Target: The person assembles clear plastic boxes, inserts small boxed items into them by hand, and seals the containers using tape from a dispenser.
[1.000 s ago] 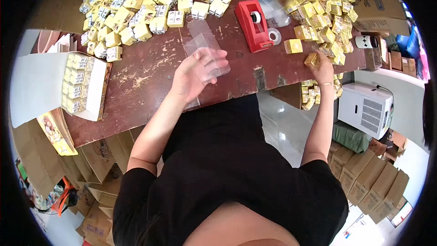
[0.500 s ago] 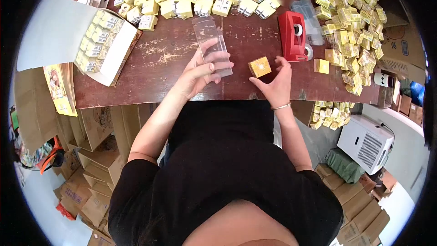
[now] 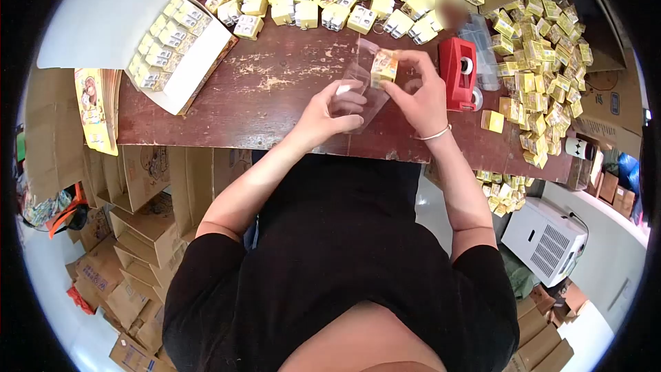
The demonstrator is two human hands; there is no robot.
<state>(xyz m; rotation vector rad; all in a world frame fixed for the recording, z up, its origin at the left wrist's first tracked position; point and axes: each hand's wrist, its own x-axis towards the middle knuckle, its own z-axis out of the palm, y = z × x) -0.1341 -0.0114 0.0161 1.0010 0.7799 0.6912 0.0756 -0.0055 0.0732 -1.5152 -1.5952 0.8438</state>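
Observation:
My left hand holds a clear plastic box above the front part of the red-brown table. Between the thumb and fingers of my right hand is a small yellow box, at the upper end of the clear plastic. Whether the yellow box is partly inside the plastic, I cannot tell. Just right of my right hand stands a red tape dispenser, with a roll of tape beside its base. A single yellow box lies near the dispenser.
Yellow-and-white blocks are heaped at the back, small yellow boxes at the right. Flat clear plastic lies behind the dispenser. An open white carton of blocks and printed yellow cards are at the left.
My right hand has picked up a yellow box from the pile on the right and brought it left to the clear plastic box in my left hand. The view has shifted.

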